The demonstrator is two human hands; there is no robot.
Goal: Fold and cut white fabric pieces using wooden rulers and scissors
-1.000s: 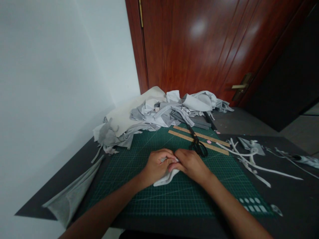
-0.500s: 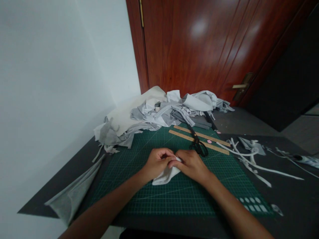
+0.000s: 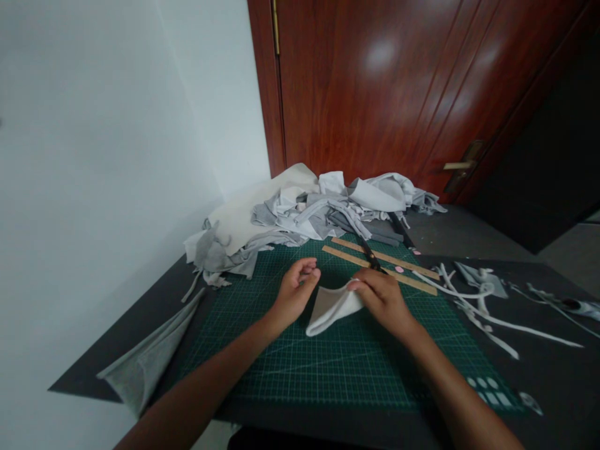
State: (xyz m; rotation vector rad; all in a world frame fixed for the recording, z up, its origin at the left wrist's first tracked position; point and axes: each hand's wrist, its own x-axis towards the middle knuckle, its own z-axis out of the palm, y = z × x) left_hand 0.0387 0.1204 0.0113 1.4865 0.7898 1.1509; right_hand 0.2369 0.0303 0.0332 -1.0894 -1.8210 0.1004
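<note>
A folded piece of white fabric hangs above the green cutting mat. My right hand pinches it at its upper right corner, and its lower left end dangles free. To the left of the fabric is my left hand, fingers curved and apart from the thumb, holding nothing. Just beyond my right hand lie black scissors, their handles mostly hidden behind it. Two wooden rulers lie on the mat beside and under the scissors.
Grey and white fabric scraps are heaped along the back by the wall and door. A grey cloth piece overhangs the table's left edge. White cords or strips lie to the right, near a small pink piece.
My left hand has let go of the white fabric and moved slightly away to the left. My right hand has drawn the fabric to the right, and it now hangs more spread out.
</note>
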